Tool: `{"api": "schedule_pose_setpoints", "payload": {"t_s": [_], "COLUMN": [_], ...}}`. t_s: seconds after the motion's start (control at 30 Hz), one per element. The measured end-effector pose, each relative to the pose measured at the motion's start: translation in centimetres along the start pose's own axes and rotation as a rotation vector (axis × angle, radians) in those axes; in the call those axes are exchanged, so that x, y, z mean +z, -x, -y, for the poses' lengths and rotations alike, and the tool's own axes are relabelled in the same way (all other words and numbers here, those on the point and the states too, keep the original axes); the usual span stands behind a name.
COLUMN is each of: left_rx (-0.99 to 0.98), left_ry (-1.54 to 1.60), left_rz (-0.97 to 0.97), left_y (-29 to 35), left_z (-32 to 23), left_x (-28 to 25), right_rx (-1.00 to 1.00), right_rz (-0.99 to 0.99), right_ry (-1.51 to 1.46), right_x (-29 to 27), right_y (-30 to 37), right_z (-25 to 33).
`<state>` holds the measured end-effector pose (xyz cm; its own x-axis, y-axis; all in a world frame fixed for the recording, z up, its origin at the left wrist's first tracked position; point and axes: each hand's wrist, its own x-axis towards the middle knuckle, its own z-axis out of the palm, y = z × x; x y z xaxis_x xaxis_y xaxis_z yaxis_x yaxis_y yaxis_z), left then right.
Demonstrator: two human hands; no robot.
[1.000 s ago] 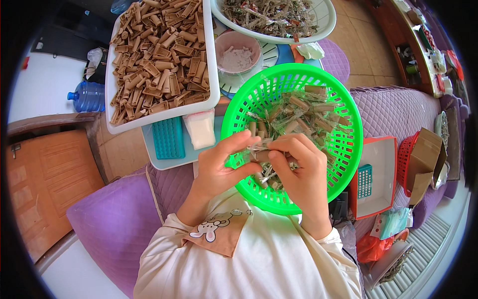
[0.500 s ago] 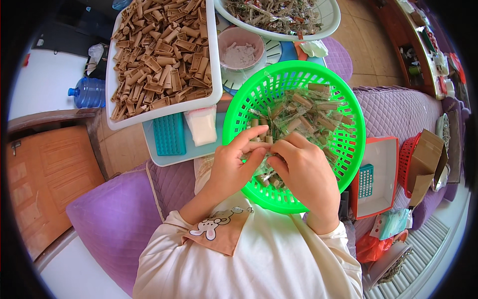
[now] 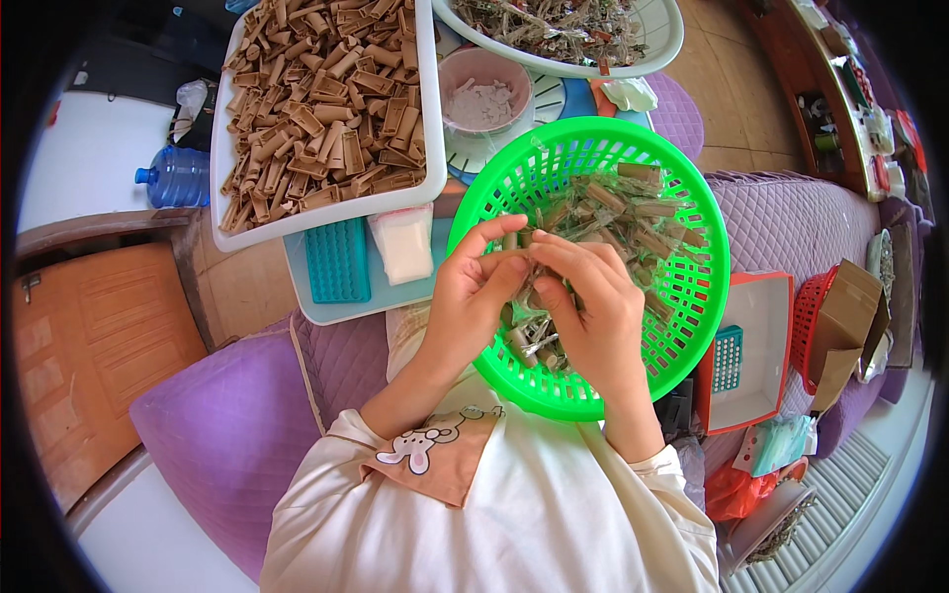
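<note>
No legible text, label, brand, number or sign. White-and-teal package (image 3: 779, 447), right of green basket (image 3: 593, 128): red marks, too small to read.

The person wears a cream, loose long-sleeved top (image 3: 573, 514) with a brown patch (image 3: 457, 479) bearing a white cartoon rabbit (image 3: 398, 456).

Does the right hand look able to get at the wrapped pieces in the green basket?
Probably yes: the right hand is over the open basket, with nothing covering the wrapped pieces beside it; whether it holds something is unclear.
</note>
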<state>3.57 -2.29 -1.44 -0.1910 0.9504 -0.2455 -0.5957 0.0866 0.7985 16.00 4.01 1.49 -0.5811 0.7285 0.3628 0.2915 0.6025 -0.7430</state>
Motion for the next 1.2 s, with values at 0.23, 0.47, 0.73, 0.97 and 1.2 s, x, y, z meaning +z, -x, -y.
{"api": "schedule_pose_setpoints", "payload": {"t_s": [0.23, 0.47, 0.73, 0.97, 1.2], "left_rx": [-0.032, -0.050, 0.036, 0.123, 0.492], "left_ry": [0.075, 0.197, 0.148, 0.200, -0.651], "left_rz": [-0.062, 0.005, 0.002, 0.062, 0.104], "left_y": [-0.2, -0.4, -1.2, -1.1, -0.6], "left_z": [-0.1, -0.3, -1.3, -1.0, -1.1], "left_x": [0.7, 0.3, 0.5, 0.6, 0.2], "right_rx": [-0.016, 0.162, 0.492, 0.579, 0.587], "right_rz": [0.043, 0.218, 0.162, 0.026, -0.061], "right_ry": [0.103, -0.398, -0.654, -0.488, -0.531], "right_x": [-0.6, -0.8, -0.2, 0.4, 0.7], "right_y": [1.0, 1.9, 2.9, 2.7, 2.5], "right_z": [-0.5, -1.1, -0.9, -1.1, -0.3]}}
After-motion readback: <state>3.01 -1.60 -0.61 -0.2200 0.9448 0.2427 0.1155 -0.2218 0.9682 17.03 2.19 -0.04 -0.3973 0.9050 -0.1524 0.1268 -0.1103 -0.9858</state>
